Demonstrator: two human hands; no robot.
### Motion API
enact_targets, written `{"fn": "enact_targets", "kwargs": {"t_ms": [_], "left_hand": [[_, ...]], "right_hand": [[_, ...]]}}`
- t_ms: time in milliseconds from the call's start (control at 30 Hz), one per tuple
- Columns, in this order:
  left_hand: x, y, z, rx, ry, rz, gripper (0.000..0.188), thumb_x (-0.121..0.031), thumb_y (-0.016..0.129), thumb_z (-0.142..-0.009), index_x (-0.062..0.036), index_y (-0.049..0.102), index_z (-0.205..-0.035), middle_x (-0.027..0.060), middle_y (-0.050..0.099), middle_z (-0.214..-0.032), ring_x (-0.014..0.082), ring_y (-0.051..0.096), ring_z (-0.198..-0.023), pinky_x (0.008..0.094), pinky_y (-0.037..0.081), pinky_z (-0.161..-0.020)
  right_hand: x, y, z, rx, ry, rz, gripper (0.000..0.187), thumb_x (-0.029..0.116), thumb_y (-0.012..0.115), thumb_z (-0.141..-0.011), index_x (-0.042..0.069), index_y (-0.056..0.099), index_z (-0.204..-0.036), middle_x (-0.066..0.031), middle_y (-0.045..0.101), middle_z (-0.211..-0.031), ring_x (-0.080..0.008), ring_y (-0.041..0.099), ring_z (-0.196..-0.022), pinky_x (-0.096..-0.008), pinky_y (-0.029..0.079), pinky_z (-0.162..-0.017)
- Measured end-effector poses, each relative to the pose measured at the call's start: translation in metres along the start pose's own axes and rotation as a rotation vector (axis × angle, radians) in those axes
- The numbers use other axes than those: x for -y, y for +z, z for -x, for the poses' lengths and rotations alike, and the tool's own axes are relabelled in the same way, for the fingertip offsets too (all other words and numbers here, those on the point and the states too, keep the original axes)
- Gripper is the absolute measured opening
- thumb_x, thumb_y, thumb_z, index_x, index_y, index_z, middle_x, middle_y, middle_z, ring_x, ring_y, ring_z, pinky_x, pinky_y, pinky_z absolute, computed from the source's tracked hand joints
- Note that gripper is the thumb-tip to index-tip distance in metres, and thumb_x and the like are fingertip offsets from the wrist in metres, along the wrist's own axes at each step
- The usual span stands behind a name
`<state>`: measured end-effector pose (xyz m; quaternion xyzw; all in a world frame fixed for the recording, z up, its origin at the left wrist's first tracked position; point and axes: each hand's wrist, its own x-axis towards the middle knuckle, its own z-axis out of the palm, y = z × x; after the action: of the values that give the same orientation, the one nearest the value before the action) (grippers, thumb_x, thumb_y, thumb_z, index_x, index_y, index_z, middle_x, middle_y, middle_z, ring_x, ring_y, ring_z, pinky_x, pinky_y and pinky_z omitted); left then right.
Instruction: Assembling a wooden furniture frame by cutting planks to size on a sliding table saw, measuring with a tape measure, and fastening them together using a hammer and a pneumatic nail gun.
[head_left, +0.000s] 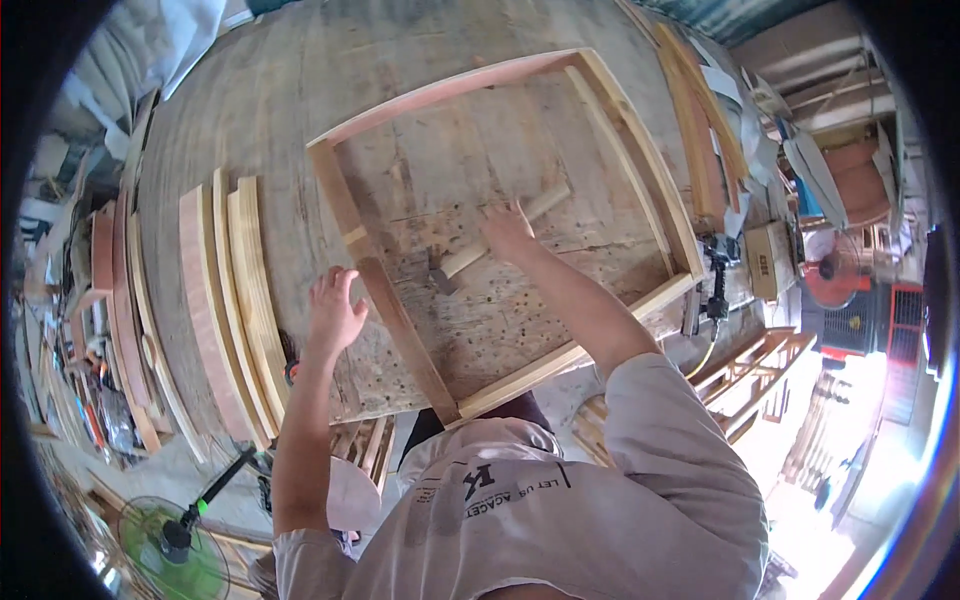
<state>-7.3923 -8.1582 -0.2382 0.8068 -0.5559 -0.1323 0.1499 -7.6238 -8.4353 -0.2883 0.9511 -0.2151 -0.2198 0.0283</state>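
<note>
A rectangular wooden frame [400,325] lies on the workbench. Inside it is a hammer [463,260] with a dark metal head and a pale wooden handle, slanting up to the right. My right hand [508,232] reaches over the frame's near side and is closed around the middle of the handle; the fingertips are partly hidden. Just outside the frame's left side, my left hand [338,308] hovers with its fingers apart, holding nothing. A lighter block joins pieces along that left side, and a thin strip [625,165] runs inside the right side.
Several wooden strips [225,300] lie left of the frame. Longer boards [690,120] rest at the far right. A black power tool [718,275] with a yellow hose and a small cardboard box [768,260] are by the right edge. A green fan [175,545] stands lower left.
</note>
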Motion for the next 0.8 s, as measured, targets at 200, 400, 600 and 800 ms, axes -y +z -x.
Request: {"fn": "enact_targets", "kwargs": {"t_ms": [200,400,600,800], "left_hand": [[0.017,-0.007,-0.052,0.126,0.255,-0.366,0.065,-0.007,0.068,-0.073,-0.0135,0.043,-0.133,0.012,0.043,-0.137,0.0302,0.036,-0.134,0.0476,0.028,-0.111],[0.041,0.014,-0.094,0.173,0.478,-0.542,0.033,-0.015,0.051,-0.088,-0.0112,0.058,-0.12,0.0132,0.044,-0.141,0.0281,0.032,-0.139,0.0491,0.02,-0.116],[0.019,0.007,-0.12,0.422,0.575,-0.69,0.026,-0.014,0.063,-0.079,-0.0119,0.06,-0.104,0.0078,0.055,-0.12,0.0241,0.043,-0.127,0.0455,0.025,-0.113],[0.01,0.001,-0.105,0.398,0.539,-0.543,0.028,-0.01,0.07,-0.071,-0.013,0.063,-0.097,0.0039,0.058,-0.109,0.0205,0.047,-0.12,0.0418,0.027,-0.11]], "right_hand": [[-0.009,-0.023,0.144,0.229,0.221,-0.494,0.047,0.036,0.071,-0.074,0.003,0.061,-0.107,-0.0176,0.066,-0.097,-0.0355,0.064,-0.096,-0.0456,0.048,-0.089],[0.035,0.054,0.363,-0.391,0.963,-1.203,0.027,0.019,0.07,-0.073,0.0,0.054,-0.086,-0.0094,0.052,-0.064,-0.0188,0.056,-0.059,-0.037,0.045,-0.054],[0.079,0.062,0.415,-0.399,1.433,-1.74,0.019,0.011,0.065,-0.082,0.007,0.047,-0.085,-0.0015,0.048,-0.058,-0.0103,0.047,-0.039,-0.0276,0.037,-0.033],[0.075,0.104,0.4,-0.217,1.267,-1.886,0.016,0.008,0.062,-0.081,0.006,0.048,-0.087,-0.0025,0.049,-0.062,-0.0137,0.05,-0.04,-0.0311,0.041,-0.034]]}}
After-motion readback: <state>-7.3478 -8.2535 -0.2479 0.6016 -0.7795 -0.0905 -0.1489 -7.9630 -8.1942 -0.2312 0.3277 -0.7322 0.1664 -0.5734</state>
